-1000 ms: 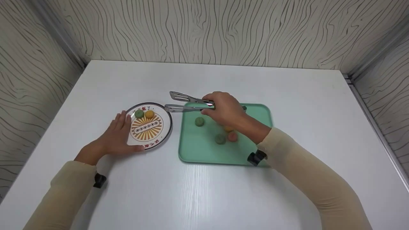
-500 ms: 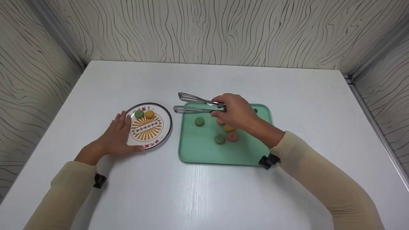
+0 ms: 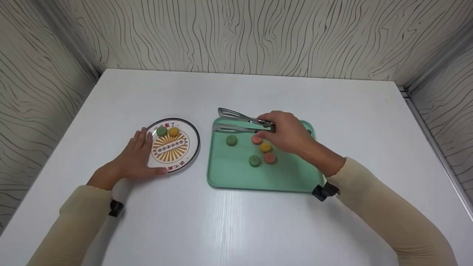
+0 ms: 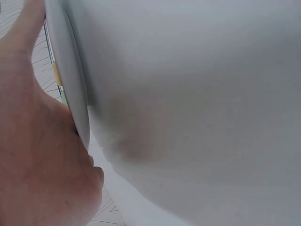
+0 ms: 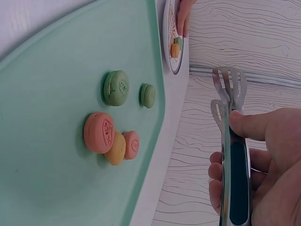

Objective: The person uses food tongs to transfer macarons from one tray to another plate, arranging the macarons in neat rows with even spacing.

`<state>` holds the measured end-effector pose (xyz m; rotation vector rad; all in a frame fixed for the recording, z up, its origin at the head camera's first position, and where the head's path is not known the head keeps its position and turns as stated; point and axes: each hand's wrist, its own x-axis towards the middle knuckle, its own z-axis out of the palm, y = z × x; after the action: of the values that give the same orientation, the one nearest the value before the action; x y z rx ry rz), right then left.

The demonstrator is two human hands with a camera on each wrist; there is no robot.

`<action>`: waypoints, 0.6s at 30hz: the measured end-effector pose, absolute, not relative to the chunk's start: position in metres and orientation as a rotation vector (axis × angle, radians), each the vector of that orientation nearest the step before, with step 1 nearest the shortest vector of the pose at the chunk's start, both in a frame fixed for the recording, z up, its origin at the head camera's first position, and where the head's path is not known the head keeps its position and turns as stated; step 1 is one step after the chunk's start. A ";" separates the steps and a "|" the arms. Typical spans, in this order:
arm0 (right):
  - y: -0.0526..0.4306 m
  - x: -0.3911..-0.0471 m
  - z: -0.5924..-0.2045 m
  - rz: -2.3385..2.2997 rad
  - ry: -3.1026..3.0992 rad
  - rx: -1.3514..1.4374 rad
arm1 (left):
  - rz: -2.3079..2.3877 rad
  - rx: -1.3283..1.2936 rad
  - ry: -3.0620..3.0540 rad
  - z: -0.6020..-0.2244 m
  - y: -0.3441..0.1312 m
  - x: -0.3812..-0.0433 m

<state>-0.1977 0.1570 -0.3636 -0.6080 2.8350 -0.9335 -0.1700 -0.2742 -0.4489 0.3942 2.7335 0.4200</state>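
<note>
My right hand (image 3: 290,132) grips metal tongs (image 3: 233,129) above the back of a green tray (image 3: 229,173). The tongs point left, their ends spread apart with nothing between them. On the tray lie two green macarons (image 3: 254,160), two pink macarons (image 3: 270,158) and a yellow macaron (image 3: 265,147). My left hand (image 3: 133,159) rests at the left rim of a patterned round plate (image 3: 193,151), fingers straight and thumb on its front edge. A green macaron (image 3: 162,131) and a yellow macaron (image 3: 173,131) sit side by side near the plate's back.
A white table (image 3: 177,221) bears the plate at left and the tray right of it, with a narrow gap between. Wood-patterned walls (image 3: 244,37) close off the back and both sides. A black strap mount (image 3: 325,191) is on the right wrist.
My right hand has carried the tongs to the right, away from the plate, uncovering the pink and yellow macarons on the tray. The left hand and plate have stayed in place.
</note>
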 end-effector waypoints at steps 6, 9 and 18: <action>0.168 -0.193 -0.365 -0.927 2.835 -0.592 | 0.420 0.398 2.733 -0.449 -0.274 -0.171; 0.173 -0.190 -0.365 -0.923 2.836 -0.585 | 0.416 0.398 2.734 -0.450 -0.274 -0.171; 0.188 -0.183 -0.367 -0.918 2.828 -0.524 | 0.415 0.390 2.733 -0.449 -0.274 -0.171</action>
<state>-0.1832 0.1878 -0.3667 -0.5236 2.8281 -0.9178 -0.1705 -0.2737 -0.4489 0.3899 2.7326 0.4152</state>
